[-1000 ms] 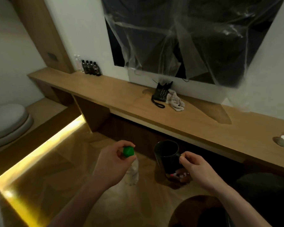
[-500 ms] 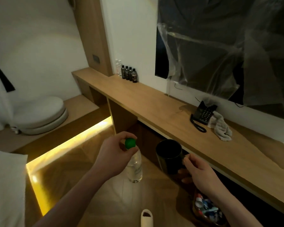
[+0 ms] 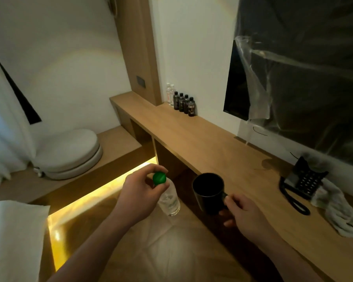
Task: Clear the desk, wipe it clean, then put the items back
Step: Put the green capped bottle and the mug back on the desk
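View swings left along the desk (image 3: pixel 202 143) versus a second ago: telephone (image 3: pixel 303 180) and cloth (image 3: pixel 334 208) now sit at its right end, dark bottles (image 3: pixel 184 103) at its far left corner against the wall. Left hand (image 3: pixel 139 195) grips the water bottle (image 3: pixel 168 197) by its green-capped neck, right hand (image 3: pixel 245 214) grips the black mug (image 3: pixel 209 193) by the handle; both are held off the desk's near edge, unchanged. Judgement: items are being carried back for replacing.

Dim, warm room; a yellow light strip (image 3: pixel 102 192) under the ledge glows brightest. Wide-angle bending at edges, slightly soft focus throughout.
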{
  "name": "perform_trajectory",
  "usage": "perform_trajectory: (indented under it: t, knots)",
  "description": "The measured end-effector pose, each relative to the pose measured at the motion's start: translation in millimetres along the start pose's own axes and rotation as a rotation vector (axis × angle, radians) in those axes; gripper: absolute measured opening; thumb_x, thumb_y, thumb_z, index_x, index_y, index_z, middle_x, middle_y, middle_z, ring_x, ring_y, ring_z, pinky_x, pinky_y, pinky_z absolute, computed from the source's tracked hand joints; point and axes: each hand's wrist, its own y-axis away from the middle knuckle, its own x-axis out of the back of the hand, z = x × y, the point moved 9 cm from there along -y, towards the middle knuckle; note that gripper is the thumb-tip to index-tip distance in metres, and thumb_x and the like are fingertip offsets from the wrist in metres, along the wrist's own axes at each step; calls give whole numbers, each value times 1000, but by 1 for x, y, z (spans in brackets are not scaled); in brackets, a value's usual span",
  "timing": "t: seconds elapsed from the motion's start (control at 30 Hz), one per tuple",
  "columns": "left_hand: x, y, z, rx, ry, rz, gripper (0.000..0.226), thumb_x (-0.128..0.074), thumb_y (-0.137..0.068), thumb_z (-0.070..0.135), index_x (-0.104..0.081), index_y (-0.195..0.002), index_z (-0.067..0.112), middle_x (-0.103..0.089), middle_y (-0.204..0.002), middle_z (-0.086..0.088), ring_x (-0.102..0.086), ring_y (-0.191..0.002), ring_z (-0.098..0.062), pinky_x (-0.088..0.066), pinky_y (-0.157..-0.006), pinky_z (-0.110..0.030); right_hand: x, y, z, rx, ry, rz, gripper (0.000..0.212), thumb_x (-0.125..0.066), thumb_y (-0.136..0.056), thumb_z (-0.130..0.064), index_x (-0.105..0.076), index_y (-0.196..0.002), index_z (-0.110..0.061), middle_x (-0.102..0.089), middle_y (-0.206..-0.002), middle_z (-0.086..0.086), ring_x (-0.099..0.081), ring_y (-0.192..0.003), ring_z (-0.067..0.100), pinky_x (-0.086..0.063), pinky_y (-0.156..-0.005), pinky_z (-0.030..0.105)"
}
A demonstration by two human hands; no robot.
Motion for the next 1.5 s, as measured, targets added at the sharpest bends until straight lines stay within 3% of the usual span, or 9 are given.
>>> perform_trajectory:
  t: [0.13,0.23,0.33,0.6,0.77,1.1,1.23,1.4,1.5]
  knots:
    - [19,-48,-27,37,24,37,32,-79,-88,22,-67,-113,38,-66,-109,19,-61,-94,11,-53,-64,-10,-18,-49,-34,9,45,-48,20,-44,-109,-35,-63,-108,-28,-69,-105,-6,-72,-89,12,-61,-74,32]
    - [30,-84,-51,50,14,35,32,-79,-89,24,-68,-116,35,-66,-108,19,-62,-92,7,-54,-63,-13,-35,-85,-53,14,24,-81,24,-45,-109,-32,-65,-103,-22,-70,-105,-2,-72,-92,13,-63,-74,33]
    - [37,-122,-79,62,2,0,32,-79,-88,27,-69,-117,35,-67,-108,18,-63,-89,6,-56,-63,-15,-58,-117,-65,-9,-1,-96,26,-45,-109,-33,-66,-102,-20,-71,-104,2,-72,-92,19,-63,-81,44]
    - [69,-242,-143,-4,-8,-91,31,-79,-89,30,-67,-116,38,-65,-113,19,-66,-93,-6,-63,-77,-29,-118,-214,-107,-69,-51,-16,25,-45,-108,-34,-66,-104,-20,-70,-106,7,-72,-95,23,-63,-85,47]
    - [79,-314,-172,-53,-12,-157,30,-78,-90,27,-64,-111,44,-63,-110,23,-64,-89,1,-60,-74,-19,-145,-252,-126,-113,-76,63,25,-45,-108,-38,-65,-106,-23,-69,-106,2,-73,-92,20,-62,-87,49]
    - [42,-436,-217,-47,3,-289,27,-78,-90,27,-67,-112,37,-66,-116,18,-65,-96,-2,-61,-80,-22,-143,-336,-128,-230,-173,139,26,-46,-108,-31,-66,-106,-16,-66,-111,5,-70,-100,20,-61,-80,36]
    - [15,-485,-227,-34,-12,-322,26,-78,-90,28,-66,-111,38,-65,-115,18,-66,-93,-3,-62,-78,-24,-133,-394,-131,-221,-161,154,26,-46,-108,-31,-66,-105,-14,-67,-111,3,-71,-99,18,-62,-78,36]
    - [-27,-556,-231,-6,-63,-373,25,-77,-90,27,-63,-106,41,-64,-111,20,-66,-86,-4,-56,-66,-17,-126,-470,-127,-255,-189,134,29,-47,-107,-36,-68,-99,-17,-71,-107,2,-73,-97,17,-62,-87,47]
    - [-54,-600,-230,4,-71,-396,25,-76,-91,27,-62,-104,42,-62,-111,22,-66,-91,-4,-59,-72,-19,-112,-512,-130,-291,-188,134,29,-46,-108,-36,-67,-101,-17,-71,-105,2,-72,-98,18,-62,-88,46]
